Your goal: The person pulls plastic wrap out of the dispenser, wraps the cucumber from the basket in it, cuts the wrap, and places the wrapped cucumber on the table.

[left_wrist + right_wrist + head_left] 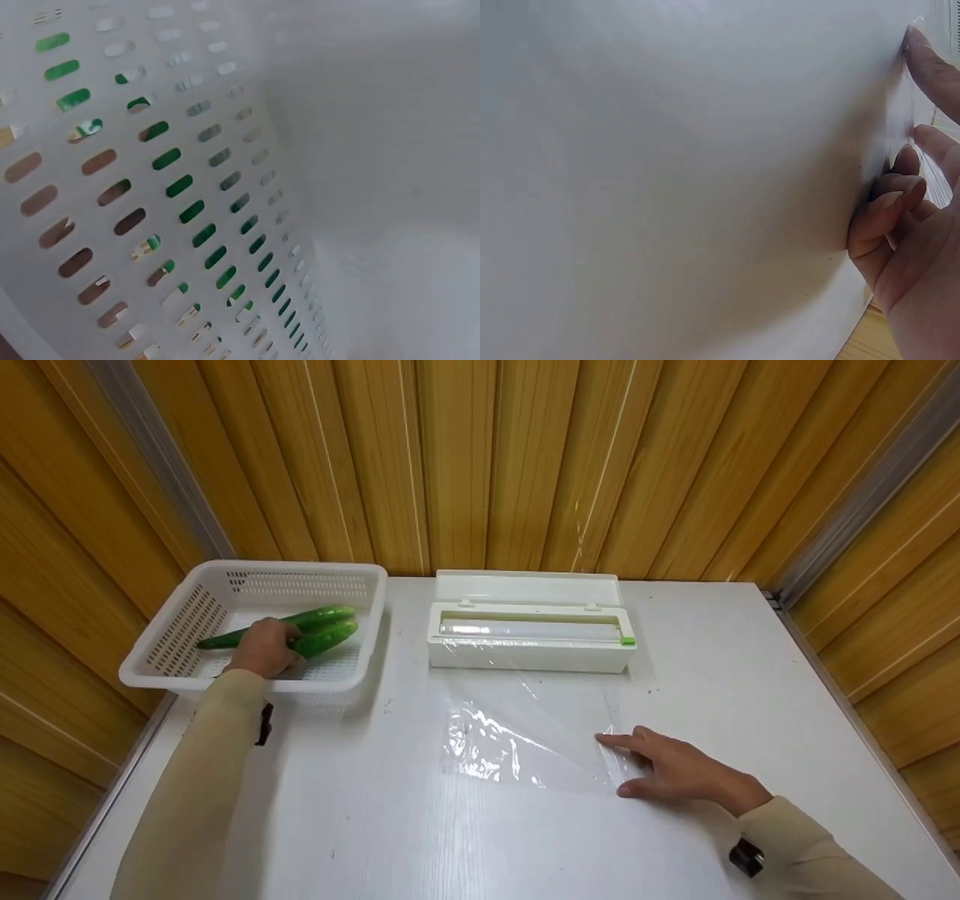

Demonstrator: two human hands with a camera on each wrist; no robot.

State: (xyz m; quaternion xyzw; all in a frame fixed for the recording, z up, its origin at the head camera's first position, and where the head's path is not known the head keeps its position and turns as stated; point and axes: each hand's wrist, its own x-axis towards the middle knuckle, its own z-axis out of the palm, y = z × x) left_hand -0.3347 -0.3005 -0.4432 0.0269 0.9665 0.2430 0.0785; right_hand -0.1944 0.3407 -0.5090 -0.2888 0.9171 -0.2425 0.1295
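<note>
In the head view my left hand [264, 648] reaches into a white plastic basket [300, 686] and grips a green cucumber [326, 639]. A second cucumber [322, 617] lies right beside it, partly hidden by the hand. Through the slotted basket wall [285, 150], the left wrist view shows bits of green and of the hand. At the right edge of a sheet of clear cling film [525, 742], my right hand [682, 765] rests with index finger and thumb stretched out, touching the film. Its other fingers [877, 217] bend loosely over the table.
Behind the film stands a white cling film dispenser [532, 658], lid raised, with the roll [525, 630] inside. The film runs from it toward me over the white table [420, 840]. A green cutter slide [628, 641] sits at its right end. Wood-patterned walls [517, 457] enclose the table.
</note>
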